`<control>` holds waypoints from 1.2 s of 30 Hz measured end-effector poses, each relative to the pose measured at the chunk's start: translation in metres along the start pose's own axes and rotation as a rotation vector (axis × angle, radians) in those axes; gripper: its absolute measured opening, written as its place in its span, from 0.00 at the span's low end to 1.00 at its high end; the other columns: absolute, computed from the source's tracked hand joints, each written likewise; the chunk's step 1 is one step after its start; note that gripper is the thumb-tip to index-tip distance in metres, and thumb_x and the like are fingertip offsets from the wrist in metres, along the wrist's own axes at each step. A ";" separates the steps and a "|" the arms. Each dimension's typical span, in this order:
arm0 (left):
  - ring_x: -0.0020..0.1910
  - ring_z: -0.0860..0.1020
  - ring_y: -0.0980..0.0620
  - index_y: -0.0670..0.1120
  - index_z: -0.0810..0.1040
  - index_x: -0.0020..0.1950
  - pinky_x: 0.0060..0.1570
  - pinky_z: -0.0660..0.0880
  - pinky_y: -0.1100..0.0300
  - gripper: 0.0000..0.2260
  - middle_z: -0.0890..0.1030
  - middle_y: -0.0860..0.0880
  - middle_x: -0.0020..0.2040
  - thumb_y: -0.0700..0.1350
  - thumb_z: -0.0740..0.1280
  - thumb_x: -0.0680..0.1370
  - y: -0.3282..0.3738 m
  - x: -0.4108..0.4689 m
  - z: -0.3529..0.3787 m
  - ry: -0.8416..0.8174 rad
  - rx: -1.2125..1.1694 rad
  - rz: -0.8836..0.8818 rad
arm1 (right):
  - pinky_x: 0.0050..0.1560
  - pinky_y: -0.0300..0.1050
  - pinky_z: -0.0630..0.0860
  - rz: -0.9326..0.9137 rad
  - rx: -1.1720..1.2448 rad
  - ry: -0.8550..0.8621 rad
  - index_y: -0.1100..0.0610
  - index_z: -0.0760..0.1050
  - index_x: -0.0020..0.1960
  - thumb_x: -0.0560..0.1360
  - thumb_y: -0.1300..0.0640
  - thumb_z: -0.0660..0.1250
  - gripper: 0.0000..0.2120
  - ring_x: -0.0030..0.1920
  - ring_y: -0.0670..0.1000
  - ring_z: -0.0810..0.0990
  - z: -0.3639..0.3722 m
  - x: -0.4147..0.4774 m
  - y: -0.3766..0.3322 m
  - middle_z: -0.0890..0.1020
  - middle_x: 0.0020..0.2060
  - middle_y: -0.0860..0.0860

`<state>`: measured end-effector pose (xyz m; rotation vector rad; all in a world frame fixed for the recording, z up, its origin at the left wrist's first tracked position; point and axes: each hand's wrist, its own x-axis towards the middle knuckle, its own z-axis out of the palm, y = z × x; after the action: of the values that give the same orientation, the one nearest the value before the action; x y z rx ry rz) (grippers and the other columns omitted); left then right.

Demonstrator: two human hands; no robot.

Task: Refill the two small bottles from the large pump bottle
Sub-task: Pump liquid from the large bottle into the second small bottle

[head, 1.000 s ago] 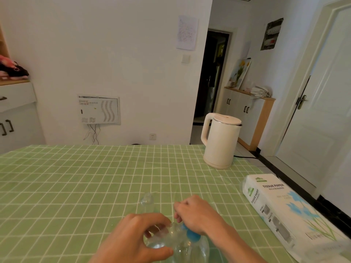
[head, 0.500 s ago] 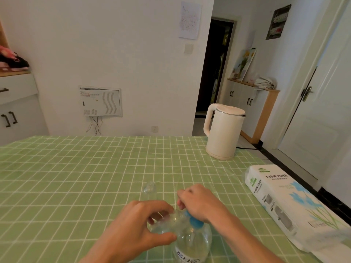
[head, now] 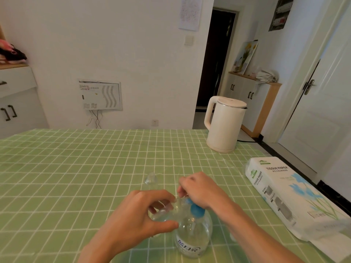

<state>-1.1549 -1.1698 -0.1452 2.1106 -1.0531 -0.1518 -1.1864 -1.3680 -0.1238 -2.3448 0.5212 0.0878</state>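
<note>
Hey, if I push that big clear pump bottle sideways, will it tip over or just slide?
Likely slides: the pump bottle looks squat and wide-based. It seems to hold liquid, so probably heavyish. The right hand gripping its blue pump should steady it; the left hand holds a small bottle.

Gripping small clear bottle with left hand beside blue pump head of large pump bottle, covering that head with curled right hand.
</note>
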 end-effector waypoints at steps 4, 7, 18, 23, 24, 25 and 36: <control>0.50 0.82 0.67 0.60 0.84 0.57 0.51 0.79 0.68 0.19 0.85 0.68 0.49 0.63 0.77 0.69 -0.002 -0.001 0.001 -0.008 0.021 -0.015 | 0.65 0.59 0.80 0.010 0.001 -0.045 0.65 0.87 0.52 0.83 0.51 0.61 0.21 0.57 0.62 0.87 0.002 -0.003 0.000 0.90 0.51 0.58; 0.50 0.82 0.67 0.60 0.84 0.57 0.50 0.79 0.68 0.20 0.84 0.68 0.49 0.64 0.75 0.68 0.000 -0.002 0.001 -0.002 0.005 -0.010 | 0.64 0.60 0.81 -0.008 0.004 -0.041 0.67 0.85 0.54 0.83 0.51 0.61 0.22 0.49 0.60 0.87 0.001 -0.001 0.001 0.89 0.52 0.60; 0.49 0.83 0.65 0.59 0.84 0.56 0.52 0.79 0.67 0.18 0.86 0.65 0.48 0.61 0.77 0.68 0.001 0.000 0.000 -0.011 -0.002 -0.017 | 0.66 0.55 0.80 0.013 0.028 -0.046 0.59 0.88 0.48 0.83 0.52 0.62 0.18 0.53 0.53 0.87 0.000 0.001 -0.001 0.90 0.50 0.53; 0.49 0.83 0.66 0.59 0.84 0.56 0.52 0.79 0.67 0.17 0.86 0.63 0.47 0.59 0.79 0.69 0.002 -0.001 0.000 -0.013 0.009 -0.012 | 0.66 0.59 0.80 0.008 0.008 -0.035 0.61 0.87 0.51 0.83 0.52 0.62 0.19 0.57 0.60 0.87 0.002 -0.001 0.001 0.90 0.51 0.56; 0.49 0.83 0.66 0.59 0.84 0.56 0.52 0.79 0.67 0.17 0.86 0.63 0.47 0.59 0.79 0.69 0.003 -0.002 0.001 -0.011 0.006 -0.011 | 0.66 0.60 0.80 0.006 0.013 -0.026 0.63 0.87 0.52 0.82 0.52 0.61 0.19 0.57 0.62 0.87 0.001 -0.001 0.001 0.90 0.52 0.58; 0.49 0.83 0.66 0.59 0.84 0.56 0.52 0.79 0.67 0.17 0.86 0.63 0.47 0.58 0.79 0.69 0.003 -0.002 0.001 -0.007 -0.002 -0.013 | 0.66 0.60 0.80 0.001 0.017 -0.017 0.66 0.86 0.54 0.82 0.51 0.61 0.20 0.55 0.62 0.87 0.001 -0.001 0.001 0.89 0.52 0.59; 0.49 0.83 0.66 0.58 0.84 0.56 0.51 0.79 0.68 0.17 0.86 0.64 0.47 0.59 0.77 0.68 0.001 0.000 0.002 -0.002 0.001 -0.013 | 0.66 0.61 0.80 0.012 0.036 -0.020 0.66 0.86 0.53 0.82 0.52 0.62 0.20 0.58 0.64 0.86 0.004 0.001 0.003 0.89 0.52 0.60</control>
<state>-1.1569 -1.1711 -0.1456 2.1193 -1.0405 -0.1596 -1.1861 -1.3679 -0.1286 -2.3037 0.5229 0.1069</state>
